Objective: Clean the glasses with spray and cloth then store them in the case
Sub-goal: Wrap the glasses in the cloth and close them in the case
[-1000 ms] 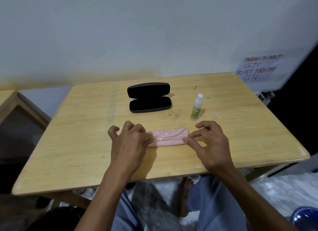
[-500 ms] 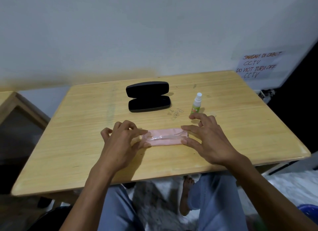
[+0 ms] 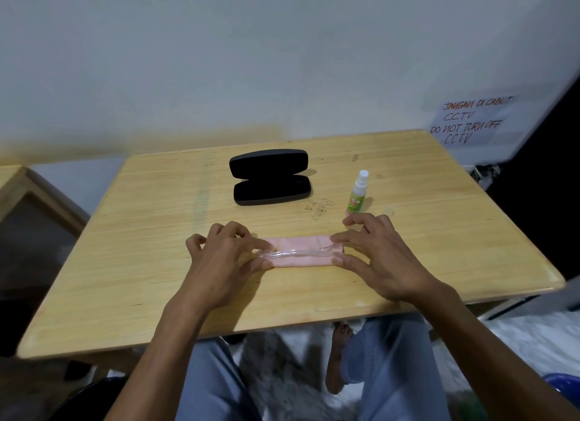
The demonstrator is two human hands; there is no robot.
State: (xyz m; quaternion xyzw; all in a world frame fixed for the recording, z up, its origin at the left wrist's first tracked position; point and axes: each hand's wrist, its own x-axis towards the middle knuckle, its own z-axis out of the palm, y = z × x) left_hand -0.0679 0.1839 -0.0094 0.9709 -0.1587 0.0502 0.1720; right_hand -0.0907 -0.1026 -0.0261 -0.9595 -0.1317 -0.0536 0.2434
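both forearms reach up from the near edge of the pale wooden table [image 3: 125,288], over grey-blue trouser legs and a bare foot below the tabletop. the left hand [image 3: 219,263] lies palm down with its fingers bent, thumb and forefinger closing in a pinch at the left end of the clear-framed glasses [image 3: 295,253]; its other fingers are curled up off the wood. the right hand [image 3: 379,260] mirrors it, palm down and fingers spread in an arch, thumb and forefinger nipping the right end of the same frame, with the remaining fingers raised toward the far side. the glasses are folded and nearly see-through, a thin glossy line running left to right between the two hands, lying on top of a folded pale pink cloth [image 3: 298,244] that sits flat on the table near its middle. whether the frame is lifted clear of the cloth or resting on it cannot be told. beyond the right hand, just past its fingertips, stands a small upright spray bottle with a white nozzle and green label [image 3: 356,194]. further back and to the left, a black hard-shell glasses case [image 3: 270,182] lies open on the wood, lid tipped back toward the wall. behind the table at far right a handwritten paper notice [image 3: 470,120] hangs on the pale wall.
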